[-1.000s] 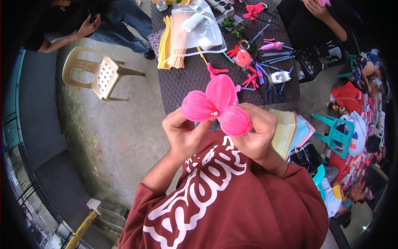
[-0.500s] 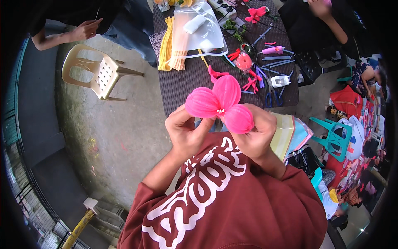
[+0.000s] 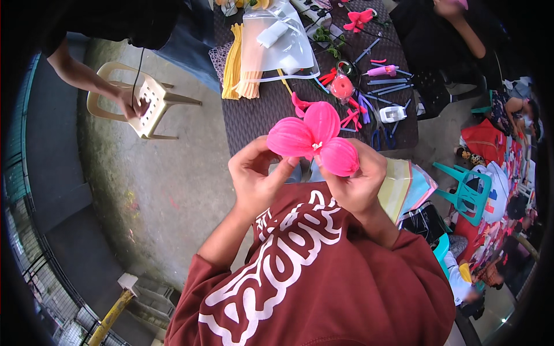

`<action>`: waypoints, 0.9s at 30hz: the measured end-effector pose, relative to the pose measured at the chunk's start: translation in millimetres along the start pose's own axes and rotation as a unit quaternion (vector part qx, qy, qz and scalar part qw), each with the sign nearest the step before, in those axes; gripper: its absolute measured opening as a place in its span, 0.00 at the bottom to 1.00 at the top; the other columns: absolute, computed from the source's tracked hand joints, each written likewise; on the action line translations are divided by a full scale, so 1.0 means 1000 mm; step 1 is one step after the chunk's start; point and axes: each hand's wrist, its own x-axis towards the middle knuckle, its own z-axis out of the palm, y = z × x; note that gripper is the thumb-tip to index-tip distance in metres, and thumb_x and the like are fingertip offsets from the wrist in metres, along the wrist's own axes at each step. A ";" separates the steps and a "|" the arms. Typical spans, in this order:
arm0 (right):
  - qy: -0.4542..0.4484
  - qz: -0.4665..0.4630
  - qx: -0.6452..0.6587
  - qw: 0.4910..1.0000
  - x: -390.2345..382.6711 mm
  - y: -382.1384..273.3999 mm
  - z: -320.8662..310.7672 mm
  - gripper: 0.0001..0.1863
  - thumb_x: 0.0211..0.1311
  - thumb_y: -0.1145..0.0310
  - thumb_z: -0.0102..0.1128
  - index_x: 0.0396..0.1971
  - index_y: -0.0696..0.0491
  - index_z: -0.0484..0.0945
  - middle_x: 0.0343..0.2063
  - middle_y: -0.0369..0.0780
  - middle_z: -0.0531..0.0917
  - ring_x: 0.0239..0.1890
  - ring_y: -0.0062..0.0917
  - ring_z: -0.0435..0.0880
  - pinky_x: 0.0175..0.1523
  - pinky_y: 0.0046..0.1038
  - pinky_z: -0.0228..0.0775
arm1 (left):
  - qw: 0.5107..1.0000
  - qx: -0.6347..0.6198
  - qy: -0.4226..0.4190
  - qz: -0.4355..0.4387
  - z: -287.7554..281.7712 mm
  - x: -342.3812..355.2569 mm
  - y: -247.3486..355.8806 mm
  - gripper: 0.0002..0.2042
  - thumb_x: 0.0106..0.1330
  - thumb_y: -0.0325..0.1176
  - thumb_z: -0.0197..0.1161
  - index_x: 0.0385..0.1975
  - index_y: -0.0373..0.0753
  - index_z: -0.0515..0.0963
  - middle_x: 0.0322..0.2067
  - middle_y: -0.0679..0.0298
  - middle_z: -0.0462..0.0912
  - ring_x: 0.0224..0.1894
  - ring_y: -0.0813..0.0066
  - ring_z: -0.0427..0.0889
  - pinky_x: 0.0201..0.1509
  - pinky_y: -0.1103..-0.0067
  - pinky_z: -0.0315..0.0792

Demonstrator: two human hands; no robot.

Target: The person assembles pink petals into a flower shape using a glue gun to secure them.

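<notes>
A dark brown, woven-textured counter (image 3: 254, 121) beyond the left hand (image 3: 254, 176) and right hand (image 3: 362, 179).
Both pinch a bright pink, fuzzy, three-petalled flower (image 3: 318, 128), held up between them; tiny white stamens (image 3: 317, 145) show at its centre.

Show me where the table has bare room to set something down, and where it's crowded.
Bare: the near-left part of the table, between yellow strips and left hand, with the pink flower rightward. Crowded: the right side, around the glue gun, pink roll and white dispenser; also farther back, around the plastic bag.
</notes>
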 end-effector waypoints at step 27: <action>-0.029 0.108 0.127 0.985 -0.006 0.004 0.002 0.12 0.46 0.79 0.66 0.33 0.64 0.77 0.33 0.41 0.80 0.35 0.20 0.81 0.39 0.20 0.74 | 0.995 -0.030 -0.016 -0.096 0.008 0.002 -0.001 0.09 0.56 0.21 0.63 0.36 0.28 0.77 0.36 0.61 0.80 0.38 0.79 0.78 0.46 0.81 0.71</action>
